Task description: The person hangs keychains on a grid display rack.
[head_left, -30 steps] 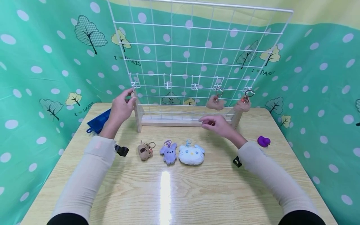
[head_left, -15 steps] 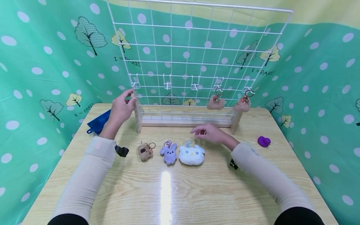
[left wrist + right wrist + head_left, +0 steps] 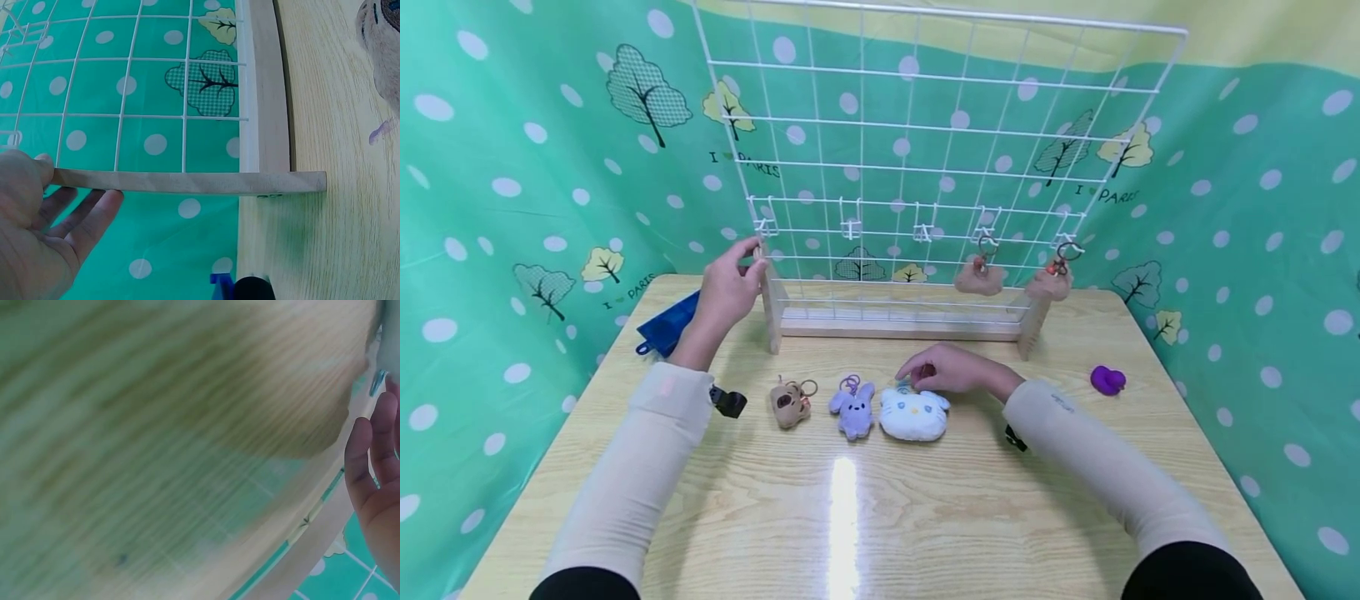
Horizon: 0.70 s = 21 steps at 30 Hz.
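Note:
My left hand point(image 3: 730, 283) grips the top of the wooden side post point(image 3: 187, 182) of a white wire grid rack point(image 3: 895, 208); its thumb is on one side and its fingers on the other. My right hand point(image 3: 951, 368) is over the top of a white plush cat-face keychain point(image 3: 913, 415). Its fingertips are right at the blue ring point(image 3: 377, 382), with a gap between index finger and thumb in the head view. To the left lie a lavender bunny keychain point(image 3: 854, 412) and a brown plush keychain point(image 3: 790, 403).
Two brownish plush keychains point(image 3: 980, 277) hang from the hooks on the right of the grid, while several white hooks point(image 3: 851, 228) stretch leftward. A blue dustpan-like object point(image 3: 668, 325) lies behind the left wrist. Far right on the table sits a purple object point(image 3: 1107, 380).
My right hand has come from the rack's base bar down and left to the white cat keychain's ring. The left hand stays on the post.

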Available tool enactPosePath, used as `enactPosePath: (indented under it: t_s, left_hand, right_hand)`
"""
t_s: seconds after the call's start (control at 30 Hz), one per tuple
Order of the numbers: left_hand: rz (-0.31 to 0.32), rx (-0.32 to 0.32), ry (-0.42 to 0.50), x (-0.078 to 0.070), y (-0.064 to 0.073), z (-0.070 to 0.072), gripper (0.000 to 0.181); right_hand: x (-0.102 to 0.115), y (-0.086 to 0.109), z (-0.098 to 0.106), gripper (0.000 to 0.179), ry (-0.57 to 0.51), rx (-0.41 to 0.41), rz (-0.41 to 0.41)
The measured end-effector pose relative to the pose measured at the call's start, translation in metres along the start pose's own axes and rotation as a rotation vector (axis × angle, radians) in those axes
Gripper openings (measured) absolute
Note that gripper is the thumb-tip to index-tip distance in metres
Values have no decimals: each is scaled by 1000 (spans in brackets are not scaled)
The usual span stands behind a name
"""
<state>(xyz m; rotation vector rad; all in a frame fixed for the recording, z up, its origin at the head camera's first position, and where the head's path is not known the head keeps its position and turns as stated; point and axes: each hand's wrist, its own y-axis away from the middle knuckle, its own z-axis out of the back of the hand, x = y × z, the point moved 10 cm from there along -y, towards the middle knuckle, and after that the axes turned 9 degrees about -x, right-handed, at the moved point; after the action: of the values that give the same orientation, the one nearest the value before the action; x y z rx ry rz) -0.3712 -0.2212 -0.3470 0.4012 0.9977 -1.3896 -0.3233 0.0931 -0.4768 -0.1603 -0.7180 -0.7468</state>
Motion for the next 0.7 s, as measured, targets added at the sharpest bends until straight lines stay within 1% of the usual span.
enactPosePath:
  t_s: [0.2, 0.43, 0.7]
  left_hand:
    - [3, 2, 13, 1, 1, 0, 49]
    - [-5, 5, 9, 1, 0, -4, 50]
    - [-7, -5, 6, 1, 1, 0, 49]
  right_hand:
    - [4, -7, -7, 28, 6, 44, 13]
    - [1, -11, -11, 28, 64, 80, 5]
    - [1, -17, -14, 28, 112, 98, -4]
